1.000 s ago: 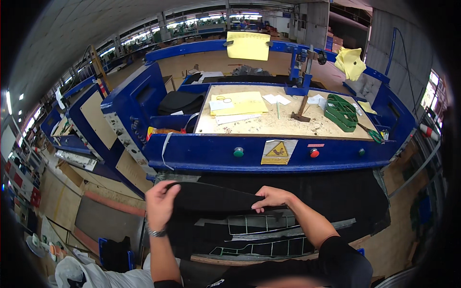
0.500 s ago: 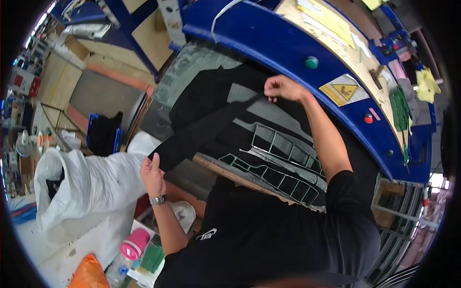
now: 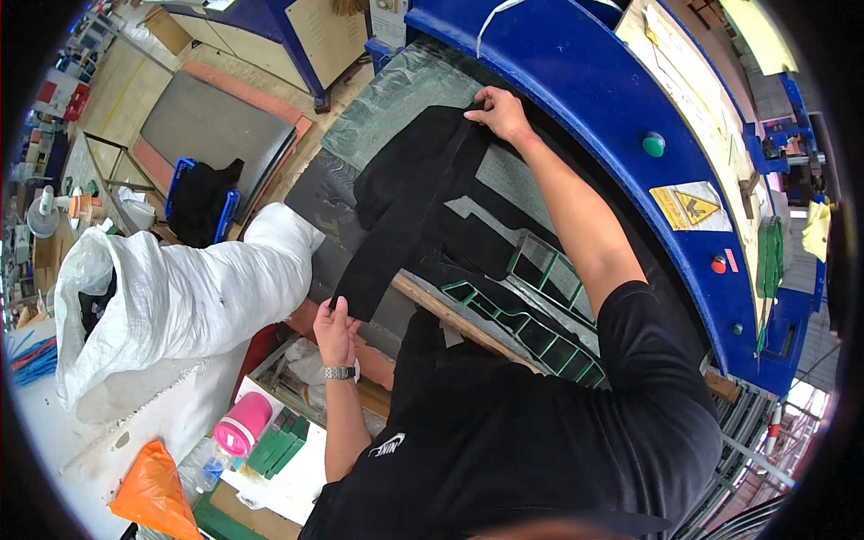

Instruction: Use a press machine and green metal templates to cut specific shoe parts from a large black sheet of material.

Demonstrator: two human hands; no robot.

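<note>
A long strip of black fabric stretches diagonally between my two hands. My left hand pinches its near lower corner, thumb on top. At the far end my right hand grips the fabric between thumb and fingers. Under and beside the strip lies more black fabric on the grey-green machine bed. Below my right forearm sit two green-edged metal cutting dies, a farther one partly hidden by my arm and a nearer one. Grey gaps show through cut-outs in the fabric.
A blue machine beam with buttons and a warning label curves along the far right. To the left are a white woven sack, a blue crate with black fabric, a pink container and an orange bag. A wooden strip edges the bed.
The view has shifted, so the surroundings sit differently. Both hands still hold the fabric strip, which now lies straighter and at a steeper angle along the bed.
</note>
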